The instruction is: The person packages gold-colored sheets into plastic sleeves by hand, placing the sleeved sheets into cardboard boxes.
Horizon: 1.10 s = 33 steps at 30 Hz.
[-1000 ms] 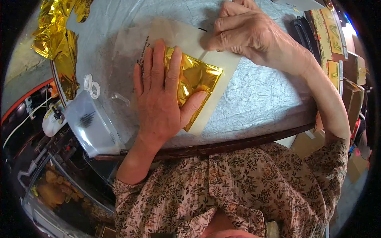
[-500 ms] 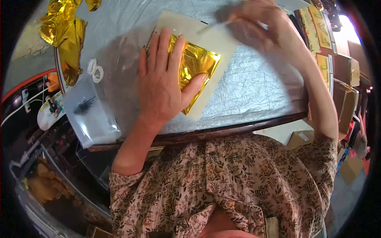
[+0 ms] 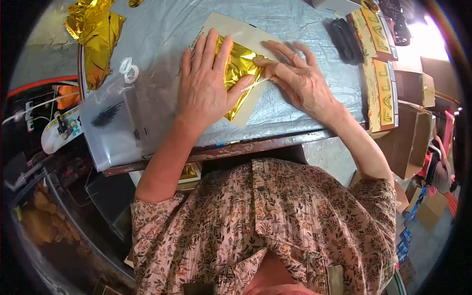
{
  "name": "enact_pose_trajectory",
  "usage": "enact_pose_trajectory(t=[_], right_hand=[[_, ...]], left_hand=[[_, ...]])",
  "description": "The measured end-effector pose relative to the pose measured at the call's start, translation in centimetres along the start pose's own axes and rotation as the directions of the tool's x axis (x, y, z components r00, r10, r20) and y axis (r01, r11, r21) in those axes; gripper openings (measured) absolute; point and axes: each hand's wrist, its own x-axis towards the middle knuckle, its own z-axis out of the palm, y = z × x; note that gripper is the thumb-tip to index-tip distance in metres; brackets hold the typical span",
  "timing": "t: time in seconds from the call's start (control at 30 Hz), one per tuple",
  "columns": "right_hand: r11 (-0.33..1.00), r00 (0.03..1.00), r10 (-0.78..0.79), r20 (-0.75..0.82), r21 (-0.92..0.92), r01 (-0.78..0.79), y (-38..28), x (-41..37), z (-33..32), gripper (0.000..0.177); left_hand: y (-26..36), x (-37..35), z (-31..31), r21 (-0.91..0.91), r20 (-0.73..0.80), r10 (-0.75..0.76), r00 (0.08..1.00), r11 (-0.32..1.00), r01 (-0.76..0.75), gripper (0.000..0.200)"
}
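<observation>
My left hand [image 3: 206,88] lies flat, fingers spread, on a shiny gold foil sheet [image 3: 242,66]. The foil rests on a cream paper sheet [image 3: 248,34] on the silver-covered table [image 3: 305,113]. My right hand [image 3: 300,81] sits just right of the foil, its thumb and forefinger pinched on a thin pale stick [image 3: 259,82] whose tip touches the foil's right edge. Much of the foil is hidden under my left palm.
Crumpled gold foil [image 3: 96,34] lies at the far left corner. A clear plastic bag [image 3: 110,128] and white rings [image 3: 129,69] sit left of my hand. A black object [image 3: 344,39] and printed cards [image 3: 381,93] line the right edge. Cardboard boxes [image 3: 410,142] stand beyond it.
My right hand has come down from the paper's far edge to the foil's right edge, with the thin stick in it. My left hand stayed pressed on the foil.
</observation>
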Motion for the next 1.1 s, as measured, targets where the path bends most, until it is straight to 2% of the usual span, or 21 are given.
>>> enact_pose_trajectory(t=[0.03,0.07,0.1,0.13,0.2,0.23,0.27,0.33,0.47,0.53,0.67,0.73,0.77,0.83,0.97,1.07,1.1], right_hand=[[1.000,1.000,-0.007,-0.001,-0.013,0.007,-0.1,-0.1,-0.2,0.015],[0.997,0.997,0.028,-0.074,0.074,-0.023,-0.1,-0.1,-0.4,0.018],[0.985,0.988,0.068,-0.140,0.165,-0.045,0.1,-0.2,-0.6,0.020],[0.984,0.977,0.107,-0.182,0.162,-0.077,0.6,-0.4,-1.1,0.024],[0.935,0.938,0.301,-0.172,-0.138,-0.326,0.8,-1.1,-2.9,0.022],[0.902,0.918,0.359,-0.171,-0.191,-0.388,0.3,-0.8,-3.1,0.021],[0.901,0.918,0.356,-0.171,-0.197,-0.386,0.2,-0.8,-2.8,0.021],[0.863,0.882,0.447,-0.148,-0.187,-0.469,0.6,-0.8,-1.6,0.019],[0.911,0.935,0.327,-0.137,-0.218,-0.350,1.4,-0.3,-0.2,0.019],[0.929,0.935,0.334,-0.118,-0.128,-0.348,1.0,0.7,0.5,0.020],[0.923,0.925,0.357,-0.127,-0.103,-0.370,-1.3,2.9,0.9,0.020],[0.881,0.883,0.457,-0.108,-0.087,-0.466,-1.7,3.7,1.3,0.019],[0.881,0.883,0.456,-0.106,-0.087,-0.466,-1.5,4.0,1.8,0.019],[0.891,0.876,0.450,-0.174,0.154,-0.428,-0.9,4.2,2.8,0.018],[0.901,0.884,0.429,-0.187,0.158,-0.404,-0.7,3.7,2.8,0.018],[0.881,0.867,0.467,-0.174,0.181,-0.438,-0.9,3.1,2.5,0.019],[0.909,0.887,0.416,-0.204,0.123,-0.398,-0.9,2.9,2.5,0.020]], left_hand=[[-0.1,-0.1,0.1,0.049,-0.002,0.007,1.000,0.999,-0.007,0.083],[-0.2,-0.1,0.2,0.100,-0.005,0.014,1.000,0.995,-0.014,0.084],[-0.2,0.1,0.3,0.100,-0.021,0.014,1.000,0.995,-0.012,0.084],[-0.3,0.0,0.4,0.084,-0.024,0.010,1.000,0.996,-0.008,0.084],[-0.4,-0.2,0.6,0.065,-0.033,0.003,0.999,0.998,-0.001,0.084],[-0.5,-0.2,0.7,0.069,-0.040,0.010,0.999,0.998,-0.007,0.084],[-0.5,-0.3,0.7,0.071,-0.045,0.018,0.999,0.997,-0.014,0.084],[-0.6,-0.4,0.7,0.060,-0.054,0.011,0.998,0.998,-0.008,0.084],[-0.6,-0.3,0.9,0.062,-0.062,0.004,0.998,0.998,-0.001,0.085],[-0.6,-0.3,0.9,0.058,-0.067,0.003,0.998,0.998,0.001,0.085],[-0.6,-0.4,1.0,0.056,-0.074,0.003,0.997,0.998,0.002,0.085],[-0.6,-0.4,1.0,0.052,-0.080,0.003,0.997,0.999,0.002,0.085],[-0.6,-0.4,1.0,0.049,-0.087,0.006,0.996,0.999,-0.002,0.085],[-0.6,-0.4,1.1,0.048,-0.091,0.005,0.996,0.999,-0.001,0.084],[-0.7,-0.5,1.2,-0.020,-0.124,0.000,0.992,1.000,-0.002,0.078],[-0.6,-0.4,1.0,0.000,-0.110,0.024,0.994,1.000,-0.024,0.070],[-0.6,-0.5,1.0,-0.001,-0.109,0.024,0.994,1.000,-0.024,0.070]])
